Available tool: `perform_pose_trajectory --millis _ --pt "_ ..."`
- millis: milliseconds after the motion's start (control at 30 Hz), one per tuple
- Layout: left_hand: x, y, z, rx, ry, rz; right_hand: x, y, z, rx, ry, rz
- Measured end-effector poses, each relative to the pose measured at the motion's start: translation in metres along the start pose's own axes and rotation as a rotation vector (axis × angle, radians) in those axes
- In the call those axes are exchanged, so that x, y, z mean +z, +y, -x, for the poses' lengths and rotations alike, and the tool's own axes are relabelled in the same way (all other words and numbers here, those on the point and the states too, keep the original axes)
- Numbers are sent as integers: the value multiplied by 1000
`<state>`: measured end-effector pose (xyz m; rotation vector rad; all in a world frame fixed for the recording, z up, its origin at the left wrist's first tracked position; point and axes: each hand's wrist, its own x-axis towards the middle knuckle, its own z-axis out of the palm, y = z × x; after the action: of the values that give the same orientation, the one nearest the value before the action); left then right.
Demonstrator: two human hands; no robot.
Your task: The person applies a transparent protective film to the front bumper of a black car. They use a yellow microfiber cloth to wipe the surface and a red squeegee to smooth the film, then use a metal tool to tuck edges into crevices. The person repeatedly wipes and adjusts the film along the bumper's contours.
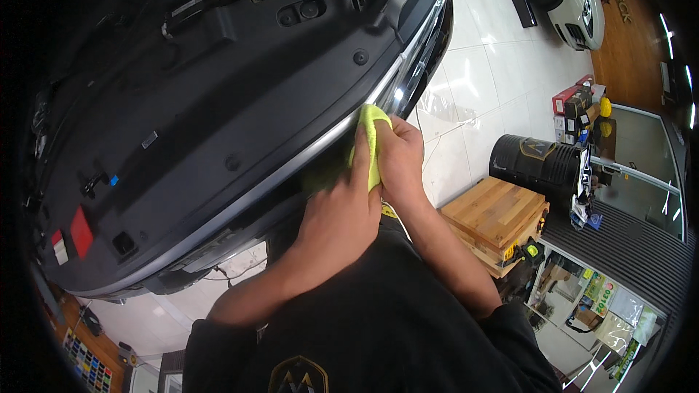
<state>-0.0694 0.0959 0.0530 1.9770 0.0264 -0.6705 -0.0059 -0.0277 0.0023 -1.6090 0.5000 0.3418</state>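
Observation:
A yellow-green cloth (376, 147) is bunched between my two hands at the chrome trim strip (320, 135) along the front edge of a car. My right hand (402, 161) grips the cloth from the right, its fingers folded into it. From the left, my left hand (336, 220) holds the same cloth, one finger stretched up along its side. The cloth's upper end meets the bright trim. Part of it is hidden behind my fingers.
A black engine bay cover (240, 102) spans the left, with a red card (81, 232) and a small blue piece (114, 180) on it. To the right stand a wooden box (495, 207), a black drum (535, 160) and a white car (582, 7) farther off.

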Motion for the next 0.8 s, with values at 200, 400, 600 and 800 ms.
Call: perform_pose_trajectory --millis 200,400,600,800 --pt "10 -14 -11 281 205 -7 10 -14 -29 -216 195 212" --pt "-12 -2 7 139 0 -53 25 -14 -4 -194 260 280" --pt "-21 4 -4 119 -51 -46 27 -20 -14 -205 292 232" --pt "-37 11 -21 91 -137 5 27 -30 -28 -237 297 262"
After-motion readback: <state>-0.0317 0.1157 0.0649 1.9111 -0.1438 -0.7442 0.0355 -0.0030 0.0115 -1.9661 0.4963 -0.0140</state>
